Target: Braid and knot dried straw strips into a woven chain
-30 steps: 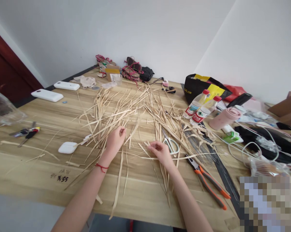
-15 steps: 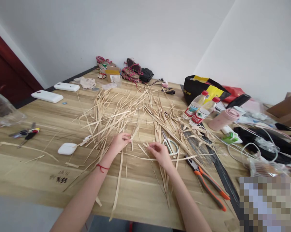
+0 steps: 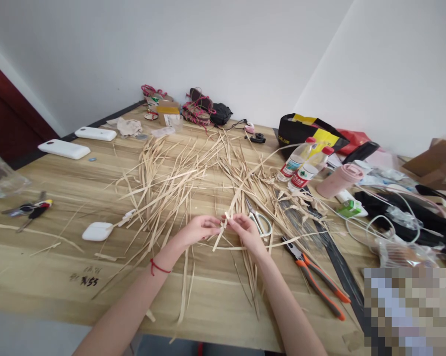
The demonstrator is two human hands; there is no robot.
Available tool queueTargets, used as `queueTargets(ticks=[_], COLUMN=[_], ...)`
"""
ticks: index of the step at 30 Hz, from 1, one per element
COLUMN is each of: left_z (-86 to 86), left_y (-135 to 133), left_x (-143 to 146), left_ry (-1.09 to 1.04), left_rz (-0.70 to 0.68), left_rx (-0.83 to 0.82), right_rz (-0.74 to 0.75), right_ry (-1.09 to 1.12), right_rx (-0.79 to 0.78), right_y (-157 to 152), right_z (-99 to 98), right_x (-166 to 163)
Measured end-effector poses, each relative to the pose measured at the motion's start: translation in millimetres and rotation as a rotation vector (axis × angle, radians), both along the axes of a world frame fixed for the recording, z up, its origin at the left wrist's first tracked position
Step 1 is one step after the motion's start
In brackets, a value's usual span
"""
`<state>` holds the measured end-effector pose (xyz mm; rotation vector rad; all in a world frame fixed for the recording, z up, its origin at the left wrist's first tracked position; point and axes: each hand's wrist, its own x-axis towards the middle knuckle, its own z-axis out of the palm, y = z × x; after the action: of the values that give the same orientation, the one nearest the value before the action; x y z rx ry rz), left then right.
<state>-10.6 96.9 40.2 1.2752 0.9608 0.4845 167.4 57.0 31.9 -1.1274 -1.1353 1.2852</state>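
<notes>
Between my two hands is a small piece made of pale, flat straw strips [image 3: 223, 226], crossed or folded over one another. My left hand [image 3: 203, 228] pinches its left side, fingers closed. From the right, my right hand [image 3: 245, 228] grips the same piece between thumb and fingers. One long strip runs from it up and to the right, and a short end sticks out below. Loose straw strips [image 3: 171, 183] lie spread beyond and under my hands. Just behind my right hand lie scissors [image 3: 260, 223], partly covered by it.
Orange-handled pliers [image 3: 313, 277] lie right of my right forearm. Two water bottles [image 3: 304, 170], a pink tumbler [image 3: 340, 180] and a black-and-yellow bag [image 3: 311, 136] stand at the right. A white case [image 3: 97, 231] and small tools [image 3: 32, 210] lie on the left.
My hands have come together; the left one moved right and slightly down. Both now hold the straw piece, and its long strip has swung up toward the bottles.
</notes>
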Motion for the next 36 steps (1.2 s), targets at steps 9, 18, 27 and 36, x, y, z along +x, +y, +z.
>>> queueTargets(ticks=[9,18,27,36], left_z=[-9.0,-6.0,-10.6,-1.2], left_y=[-1.3,-1.0,2.3,5.0], left_x=[3.5,0.3,0.4,-3.4], left_ry=[0.015,-0.021,-0.006,0.017], left_rz=[0.034,-0.053,-0.025,0.115], left_rx=[-0.018,0.058,0.274,0.343], right_rz=[-0.009,0.006,0.011,-0.182], right_ry=[-0.015,0.021,-0.038,-0.134], right_rx=[-0.008,-0.008,0.002,0.120], right_y=[2.3,0.8,-0.2,4.0], right_z=[-4.5,-5.1,-4.2,-5.3], right_x=[1.0,3.9,2.5,9.9])
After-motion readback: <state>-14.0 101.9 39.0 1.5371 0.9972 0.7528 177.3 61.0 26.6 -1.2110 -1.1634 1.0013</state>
